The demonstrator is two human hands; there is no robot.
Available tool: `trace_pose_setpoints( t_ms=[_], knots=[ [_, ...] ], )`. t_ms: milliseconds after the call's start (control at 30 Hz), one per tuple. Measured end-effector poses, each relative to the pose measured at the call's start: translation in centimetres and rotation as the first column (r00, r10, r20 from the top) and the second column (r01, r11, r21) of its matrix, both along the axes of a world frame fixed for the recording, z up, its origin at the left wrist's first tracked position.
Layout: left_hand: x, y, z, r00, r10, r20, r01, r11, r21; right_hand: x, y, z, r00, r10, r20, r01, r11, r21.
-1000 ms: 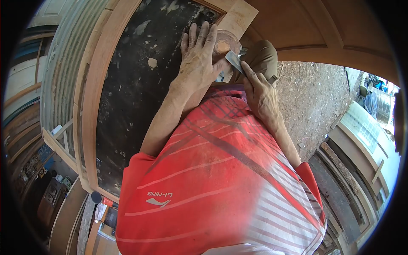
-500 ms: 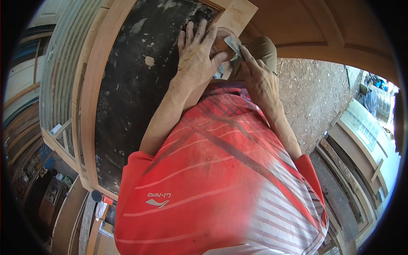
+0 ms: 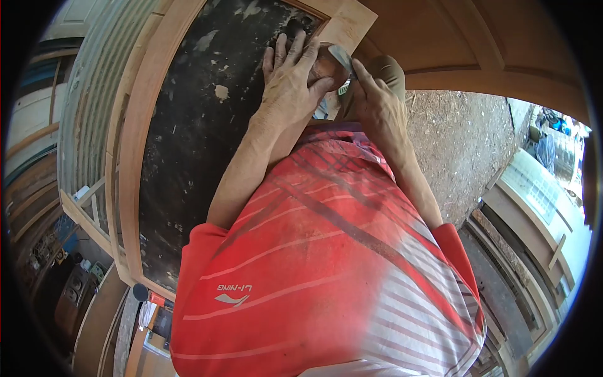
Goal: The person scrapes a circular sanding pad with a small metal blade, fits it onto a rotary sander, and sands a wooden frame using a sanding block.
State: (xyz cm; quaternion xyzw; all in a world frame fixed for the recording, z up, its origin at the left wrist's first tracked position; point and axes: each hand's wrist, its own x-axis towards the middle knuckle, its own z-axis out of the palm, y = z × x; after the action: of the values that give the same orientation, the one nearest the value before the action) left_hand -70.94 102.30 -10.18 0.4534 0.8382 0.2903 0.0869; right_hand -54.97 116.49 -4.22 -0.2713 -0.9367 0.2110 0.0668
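Note:
My left hand (image 3: 289,81) lies with its fingers spread at the far end of a black, pale-spotted panel (image 3: 195,119) set in a wooden frame. Its index finger and thumb rest against a rounded, reddish-brown thing (image 3: 330,68) whose kind I cannot make out. In my right hand (image 3: 381,110) is a putty knife, the index finger stretched along it. The knife's flat metal blade (image 3: 340,58) points up and left, at the right side of the rounded thing. Fingers hide the knife's handle.
A brown panelled door (image 3: 452,38) stands at upper right, beside a trousered knee (image 3: 388,72). Dirt floor (image 3: 465,138) shows to the right, with stacked boards (image 3: 509,264) beyond. At left are corrugated sheets (image 3: 97,107); a cluttered shelf (image 3: 72,270) lies below them.
The putty knife and my right hand have shifted slightly up and left. The rounded thing looks slightly turned, its pale rim less visible. My left hand stays nearly where it was.

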Motion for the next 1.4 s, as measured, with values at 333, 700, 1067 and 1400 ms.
trace_pose_setpoints(
  t_ms=[333, 700, 1067, 1400],
  knots=[
    [-1.0, -0.1, 1.6, 1.0, -0.01, 0.013, 0.008, 0.995, 0.095, 2.4, 0.6, 0.3, 0.982, -0.071, -0.178, 0.036, 0.981, -0.193],
    [1.2, 1.1, 0.4, 0.998, 0.034, -0.055, -0.037, 0.997, -0.064, 2.4, 0.2, 0.7, 0.996, 0.079, 0.042, -0.076, 0.995, -0.069],
    [1.0, 1.3, 0.6, 0.999, 0.03, -0.041, -0.034, 0.995, -0.09, 2.1, 0.6, 0.5, 0.991, 0.125, 0.036, -0.125, 0.992, -0.003],
    [0.9, 1.4, 0.5, 0.999, 0.025, -0.039, -0.028, 0.996, -0.09, 2.1, 1.3, 0.9, 0.987, 0.144, 0.066, -0.144, 0.99, 0.002]
  ],
)
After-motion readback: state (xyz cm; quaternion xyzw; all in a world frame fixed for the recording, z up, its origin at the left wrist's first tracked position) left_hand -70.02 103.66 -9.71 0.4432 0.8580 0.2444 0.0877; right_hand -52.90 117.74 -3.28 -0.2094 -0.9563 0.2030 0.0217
